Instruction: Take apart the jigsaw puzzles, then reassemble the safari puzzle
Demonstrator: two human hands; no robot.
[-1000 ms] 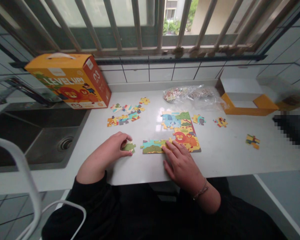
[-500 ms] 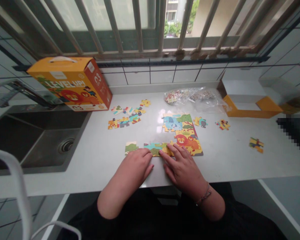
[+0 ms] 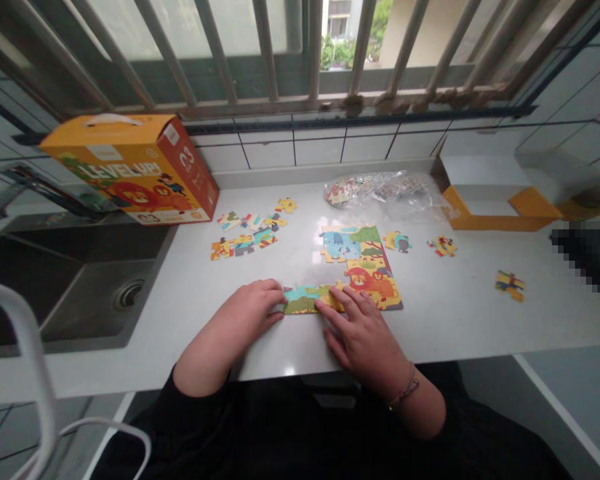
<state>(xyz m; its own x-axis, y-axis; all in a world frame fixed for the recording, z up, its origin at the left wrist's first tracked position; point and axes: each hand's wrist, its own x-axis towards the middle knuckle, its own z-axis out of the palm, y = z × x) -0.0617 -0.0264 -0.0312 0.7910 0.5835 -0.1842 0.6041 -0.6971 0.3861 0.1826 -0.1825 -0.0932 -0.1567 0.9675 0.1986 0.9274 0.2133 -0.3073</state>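
A partly joined animal jigsaw puzzle (image 3: 375,263) lies on the counter, with lions at its lower right and a blue elephant at its top. Its bottom strip (image 3: 300,305) runs left in green and blue. My right hand (image 3: 357,327) rests on this strip, fingers spread flat over the yellow part, holding nothing up. At the strip's left end is my left hand (image 3: 250,307), fingers curled together and pointing right. It covers the spot where a loose green puzzle piece lay, and that piece is hidden beneath it.
Several loose pieces (image 3: 245,245) lie back left; others, including an elephant-grey piece (image 3: 398,241), lie right. Behind stand an orange puzzle box (image 3: 130,180), a clear plastic bag (image 3: 410,197) of pieces and an open carton (image 3: 505,213). A sink (image 3: 80,280) is at left.
My left hand has shifted left from over the strip to its left end, now covering the loose green puzzle piece. The right hand stays on the strip. The view has shifted slightly.
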